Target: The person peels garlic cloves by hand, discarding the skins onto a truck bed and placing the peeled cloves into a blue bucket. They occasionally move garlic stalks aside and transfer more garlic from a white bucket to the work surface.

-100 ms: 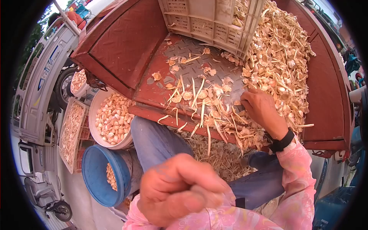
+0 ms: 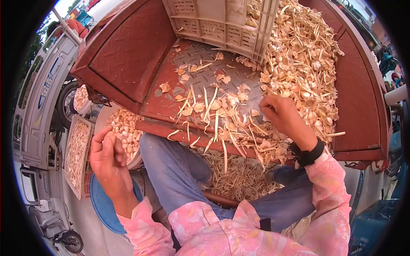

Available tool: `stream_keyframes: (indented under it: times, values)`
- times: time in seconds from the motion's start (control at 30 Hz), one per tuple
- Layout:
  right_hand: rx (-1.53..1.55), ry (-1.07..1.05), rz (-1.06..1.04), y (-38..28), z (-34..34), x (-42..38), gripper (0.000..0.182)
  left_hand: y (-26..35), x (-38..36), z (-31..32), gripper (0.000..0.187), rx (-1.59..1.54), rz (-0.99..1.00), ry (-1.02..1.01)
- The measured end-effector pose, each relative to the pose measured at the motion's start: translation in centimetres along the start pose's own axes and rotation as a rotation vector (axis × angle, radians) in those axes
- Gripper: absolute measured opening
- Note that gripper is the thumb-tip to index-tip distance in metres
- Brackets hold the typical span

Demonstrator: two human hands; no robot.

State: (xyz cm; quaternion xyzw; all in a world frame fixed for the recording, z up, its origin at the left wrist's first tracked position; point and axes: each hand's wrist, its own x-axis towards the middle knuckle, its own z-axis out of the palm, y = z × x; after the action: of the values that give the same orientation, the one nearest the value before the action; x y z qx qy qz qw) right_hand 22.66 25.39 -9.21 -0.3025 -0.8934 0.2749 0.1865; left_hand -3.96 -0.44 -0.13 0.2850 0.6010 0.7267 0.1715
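Hovering before the white bucket (image 2: 137, 161) of peeled garlic cloves (image 2: 130, 133) at nine o'clock: left hand (image 2: 110, 164), half-open, nothing seen in it. Right hand (image 2: 287, 120) at three o'clock, fingers bent toward thumb, contents cannot be told; beside it, heap of garlic cloves, skins and stems (image 2: 305, 72), at two. Plastic crate (image 2: 215, 30) tilted at twelve; blue bucket (image 2: 100, 205) at eight.

Red cart bed (image 2: 124, 55) (patterned floor (image 2: 196, 53)): garlic heap (image 2: 314, 68), plastic crate (image 2: 222, 9), scattered stems (image 2: 216, 126).
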Motion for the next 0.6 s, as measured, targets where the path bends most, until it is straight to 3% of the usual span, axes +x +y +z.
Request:
stream_keyframes:
  times: [0.03,0.1,0.13,0.17,0.23,0.33,0.4,0.5,0.6]
  values:
    - [0.179,-0.016,0.079,0.3,-0.6,-0.2,0.007,-1.9,1.6,-2.8,0.027,0.353,-0.020,0.138]
    - [0.477,-0.025,0.211,1.2,-1.2,-0.5,0.006,-8.1,2.6,-8.0,0.028,0.729,0.150,0.166]
    - [0.508,0.011,0.217,0.9,-1.1,-0.6,0.007,-8.0,2.8,-7.8,0.029,0.936,0.248,0.180]
    - [0.534,0.045,0.221,0.2,-1.1,-0.5,0.008,-8.2,2.2,-7.0,0.030,0.784,0.114,0.113]
    - [0.545,0.088,0.180,-1.1,-0.8,-0.8,0.009,-5.1,-0.8,1.8,0.033,0.408,-0.188,-0.079]
    - [0.435,0.167,-0.002,-3.4,-0.1,-1.5,0.011,-6.3,-4.2,11.3,0.041,-0.292,-0.643,-0.609]
    - [0.247,0.260,-0.157,-4.4,0.0,-2.1,0.012,-8.2,-5.6,15.3,0.039,-0.620,-0.867,-0.705]
    - [0.216,0.231,-0.261,-4.3,-0.3,-2.8,0.013,-11.4,-6.2,16.9,0.028,-0.840,-0.935,-0.594]
    - [0.212,0.200,-0.306,-4.3,-0.8,-3.2,0.013,-11.3,-6.5,16.8,0.026,-0.803,-0.869,-0.490]
